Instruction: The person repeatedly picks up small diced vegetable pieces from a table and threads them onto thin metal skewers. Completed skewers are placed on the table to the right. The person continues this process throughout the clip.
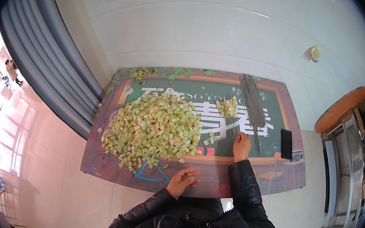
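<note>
A large heap of pale green vegetable cubes [154, 127] covers the left half of a printed table [207, 191]. My right hand [242, 145] is at the lower ends of several thin sticks whose upper ends run to a small group of threaded cubes [227, 107]; whether its fingers grip them cannot be told. Beyond that hand lies a long bundle of thin dark sticks [252, 101]. Over the table's near edge, my left hand [182, 181] has curled fingers, with nothing visible in it. A few loose cubes [211, 137] rest between the heap and my right hand.
A black phone [286, 144] lies near the table's right edge. Small green scraps [140, 73] are at the far left corner. A grey curtain [49, 50] hangs on the left. On the right stands a metal frame [347, 164] beside a round brown board [340, 107]. Distant people [14, 72] appear at far left.
</note>
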Available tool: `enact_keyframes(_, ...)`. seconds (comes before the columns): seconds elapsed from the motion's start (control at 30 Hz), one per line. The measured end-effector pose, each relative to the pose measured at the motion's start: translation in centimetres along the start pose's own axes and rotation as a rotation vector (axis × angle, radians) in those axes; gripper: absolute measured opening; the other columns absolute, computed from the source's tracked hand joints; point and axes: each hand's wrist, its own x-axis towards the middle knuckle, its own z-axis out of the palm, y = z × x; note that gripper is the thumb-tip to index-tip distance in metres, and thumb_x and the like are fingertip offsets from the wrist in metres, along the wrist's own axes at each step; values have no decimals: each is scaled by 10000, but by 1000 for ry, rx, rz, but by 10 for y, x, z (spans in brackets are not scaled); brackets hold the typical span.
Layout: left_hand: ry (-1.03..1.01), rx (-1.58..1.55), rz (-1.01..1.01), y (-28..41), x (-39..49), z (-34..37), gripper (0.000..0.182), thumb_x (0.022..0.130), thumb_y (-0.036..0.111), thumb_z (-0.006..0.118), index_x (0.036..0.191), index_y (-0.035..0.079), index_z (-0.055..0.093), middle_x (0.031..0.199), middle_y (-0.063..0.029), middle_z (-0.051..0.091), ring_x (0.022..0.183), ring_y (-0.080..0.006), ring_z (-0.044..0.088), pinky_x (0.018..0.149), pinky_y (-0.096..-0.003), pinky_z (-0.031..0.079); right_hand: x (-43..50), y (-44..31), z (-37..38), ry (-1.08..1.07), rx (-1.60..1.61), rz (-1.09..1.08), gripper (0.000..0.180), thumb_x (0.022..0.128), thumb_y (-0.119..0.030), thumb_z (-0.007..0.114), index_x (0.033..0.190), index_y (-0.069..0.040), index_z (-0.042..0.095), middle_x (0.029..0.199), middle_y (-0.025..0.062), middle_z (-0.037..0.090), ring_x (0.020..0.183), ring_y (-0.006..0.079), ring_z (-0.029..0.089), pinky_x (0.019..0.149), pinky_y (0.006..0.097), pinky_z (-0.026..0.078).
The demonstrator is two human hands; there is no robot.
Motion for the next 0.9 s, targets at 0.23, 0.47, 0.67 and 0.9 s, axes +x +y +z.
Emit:
enact_keyframes(0.23,45,-14,30,2,-3,-18,309,989,99,546,1296,59,536,1269,-69,604,1037,-163,634,861,-283,511,30,47,-32,-87,-117,0,144,883,-159,621,914,-35,688,874,197,649,828,401,630,713,470,503)
enact_keyframes(0.47,73,-30,37,-1,-8,-20,234,994,125,553,1218,62,579,1185,-42,630,1000,-145,633,856,-283,513,141,130,11,-143,-449,119,288,859,-272,617,912,9,655,922,238,666,923,427,642,815,520,508)
enact_keyframes(0.67,181,-43,99,0,-19,-33,206,999,142,552,1182,59,597,1135,-26,643,979,-126,625,844,-270,509,167,149,45,-235,-596,172,216,854,-187,568,906,-16,690,949,224,695,918,406,680,799,511,544)
enact_keyframes(0.9,236,-35,148,14,-15,-55,190,996,147,562,1150,53,624,1050,-4,653,935,-102,621,818,-252,497,169,156,48,-226,-627,87,199,848,-152,549,845,-22,701,920,227,705,876,405,691,758,511,556)
